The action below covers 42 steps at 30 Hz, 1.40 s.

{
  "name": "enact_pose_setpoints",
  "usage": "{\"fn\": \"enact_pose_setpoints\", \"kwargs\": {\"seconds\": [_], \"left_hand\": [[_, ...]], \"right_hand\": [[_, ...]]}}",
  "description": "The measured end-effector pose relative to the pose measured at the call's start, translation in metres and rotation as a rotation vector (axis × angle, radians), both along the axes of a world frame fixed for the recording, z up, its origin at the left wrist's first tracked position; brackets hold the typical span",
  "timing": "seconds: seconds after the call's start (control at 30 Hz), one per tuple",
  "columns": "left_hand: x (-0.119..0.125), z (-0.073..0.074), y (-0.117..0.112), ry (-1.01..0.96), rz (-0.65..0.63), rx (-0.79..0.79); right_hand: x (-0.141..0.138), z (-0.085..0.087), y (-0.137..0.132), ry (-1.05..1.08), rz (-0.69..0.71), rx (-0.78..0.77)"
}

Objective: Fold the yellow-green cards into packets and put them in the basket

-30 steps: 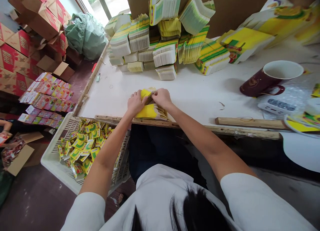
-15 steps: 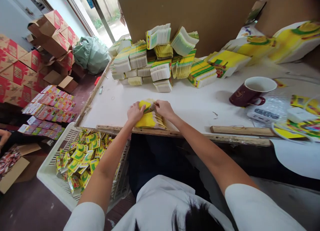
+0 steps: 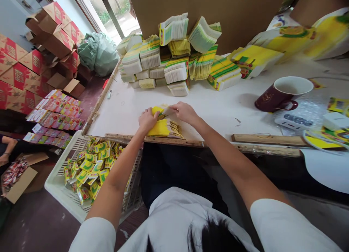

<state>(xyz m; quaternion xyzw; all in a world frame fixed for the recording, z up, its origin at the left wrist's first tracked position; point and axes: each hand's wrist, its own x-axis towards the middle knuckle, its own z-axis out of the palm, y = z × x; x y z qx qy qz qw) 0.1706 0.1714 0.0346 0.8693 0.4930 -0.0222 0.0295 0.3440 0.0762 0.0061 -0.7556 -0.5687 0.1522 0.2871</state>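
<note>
The upper bundle of thin, flat, yellow-and-pale printed pieces (image 3: pixel 156 110) lay on the white tabletop (image 3: pixel 212 117), just beyond the lower stack of similar flat yellow pieces (image 3: pixel 159 129) near the front edge. The left hand (image 3: pixel 148 120) had hold of its left end, fingers curved over the far side and thumb laid across the yellow face. The right hand (image 3: pixel 185 112) had thumb and fingertips drawn nearly together at the pale right end; whether a single piece lay between them was too small to tell. The bundle looked light and flexible, its pieces likely to slide and fan apart, easily creased at the corners; the best hold seemed the left end, pressed flat, with single edges pinched at the right. Its long axis seemed to run roughly left to right, yellow part leftward; the lower stack's layered edges faced right.
</note>
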Motion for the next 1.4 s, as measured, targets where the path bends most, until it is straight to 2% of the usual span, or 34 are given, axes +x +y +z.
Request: {"fn": "enact_pose_setpoints", "kwargs": {"seconds": [0.1,0.27,0.43,0.63,0.8,1.1,1.4], "left_hand": [[0.000,0.000,-0.001,0.006,0.010,0.002],[0.002,0.001,-0.003,0.009,0.031,0.003],[0.002,0.002,-0.005,0.005,0.031,-0.001],[0.000,0.001,-0.002,0.005,0.008,0.000],[-0.003,-0.002,0.000,-0.015,-0.055,-0.015],[-0.002,-0.002,0.001,-0.040,-0.048,-0.018],[-0.001,0.000,0.001,-0.031,-0.056,-0.029]], "right_hand": [[-0.006,-0.008,0.001,-0.132,-0.002,-0.005],[-0.006,-0.015,-0.004,-0.226,0.028,0.079],[-0.009,-0.008,0.003,-0.219,0.042,0.037],[-0.017,-0.003,0.020,-0.208,-0.059,-0.029],[-0.026,-0.002,0.027,-0.118,-0.159,-0.066],[-0.037,0.003,0.035,0.055,-0.300,-0.129],[-0.041,0.006,0.029,0.282,-0.243,-0.155]]}}
